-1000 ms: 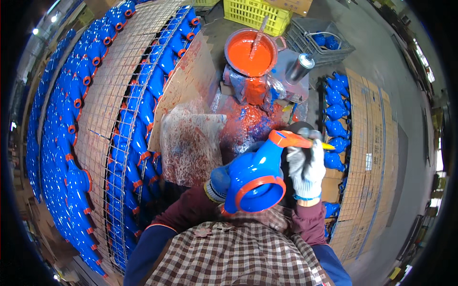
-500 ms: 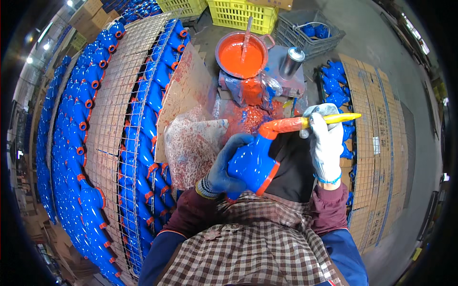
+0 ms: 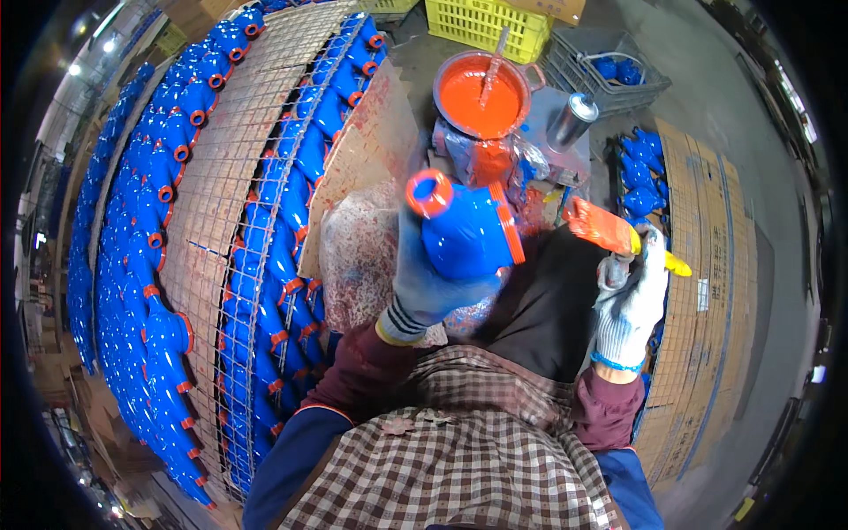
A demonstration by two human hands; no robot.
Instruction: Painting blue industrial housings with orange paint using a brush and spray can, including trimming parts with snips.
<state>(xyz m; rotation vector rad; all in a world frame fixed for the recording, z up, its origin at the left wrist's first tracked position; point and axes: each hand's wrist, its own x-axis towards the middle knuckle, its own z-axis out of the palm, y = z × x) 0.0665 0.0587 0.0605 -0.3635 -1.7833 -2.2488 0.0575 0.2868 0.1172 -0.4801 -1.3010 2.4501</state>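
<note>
A blue-painted pipe fitting (image 3: 464,237) with orange-red rims is tilted up in front of me, one round opening facing me at its upper left. My left hand (image 3: 422,296), in a grey-blue glove, is closed around its underside; part of the fingers is hidden behind it. My right hand (image 3: 629,305), in a white knitted glove, grips a paintbrush (image 3: 602,228) by its yellow handle. The brush's wide bristles are coated orange-red and point left, apart from the fitting. Beyond the hands stands a pot (image 3: 442,110) of orange-red paint (image 3: 473,99) with a stirring stick (image 3: 492,75) in it.
The pot rests on a paint-smeared stand (image 3: 574,163) beside a metal can (image 3: 572,122). Wire racks (image 3: 234,159) with many blue fittings (image 3: 146,291) fill the left. Cardboard (image 3: 707,309) lies along the right, near more fittings (image 3: 638,168). Yellow (image 3: 521,40) and grey crates (image 3: 654,99) stand behind.
The brush has come away from the fitting, moving right with my right hand. My left hand has raised and turned the fitting, so an orange-rimmed opening now faces me. The view has shifted slightly.
</note>
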